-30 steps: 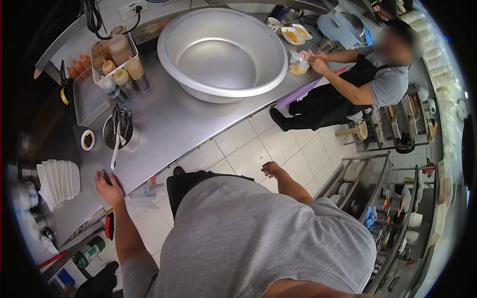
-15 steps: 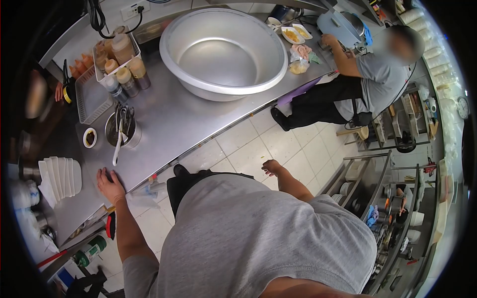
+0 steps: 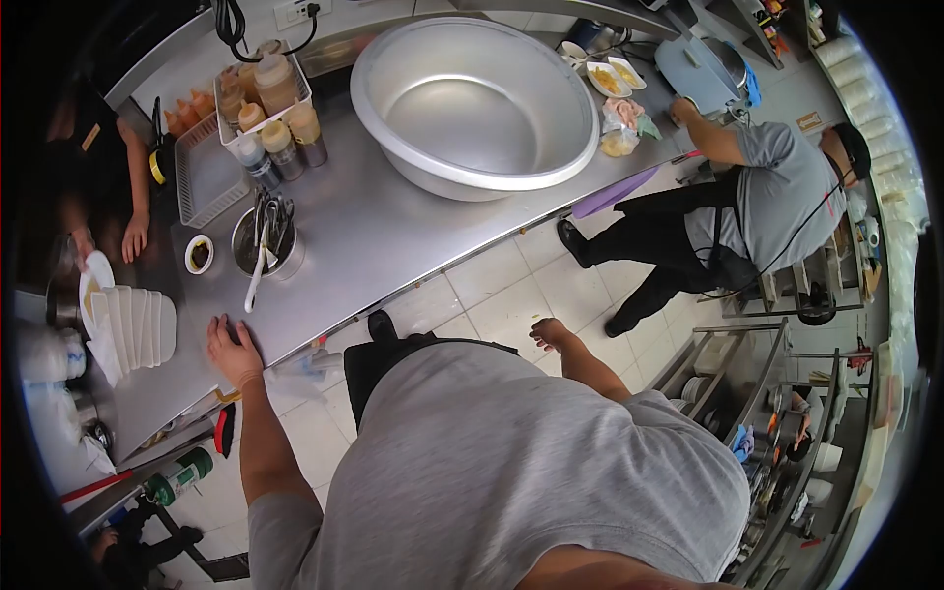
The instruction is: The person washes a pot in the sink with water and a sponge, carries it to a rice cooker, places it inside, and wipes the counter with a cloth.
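My left hand (image 3: 233, 352) rests on the edge of the steel counter (image 3: 334, 265), fingers spread and nothing in them. Near it stand a stack of white trays (image 3: 138, 329), a small cup of dark sauce (image 3: 199, 254) and a metal pot (image 3: 283, 258) holding several utensils, one with a white handle. My right hand (image 3: 548, 334) hangs beside my body over the tiled floor, its fingers loosely bent and no object visible in them. A large, bare-bottomed metal basin (image 3: 472, 182) sits on the counter beyond both hands.
Squeeze bottles (image 3: 275, 84) fill a white basket at the back left. At right, a co-worker (image 3: 767, 197) stands by a grey-blue container (image 3: 693, 74). Another person (image 3: 98, 167) reaches over the counter's left end. Shelves (image 3: 757, 393) with dishes line the right side.
My view has shifted slightly, so the counter appears farther right. The person at left now has a hand on a white dish by the trays. The right-hand co-worker has changed stance. My hands keep their poses.
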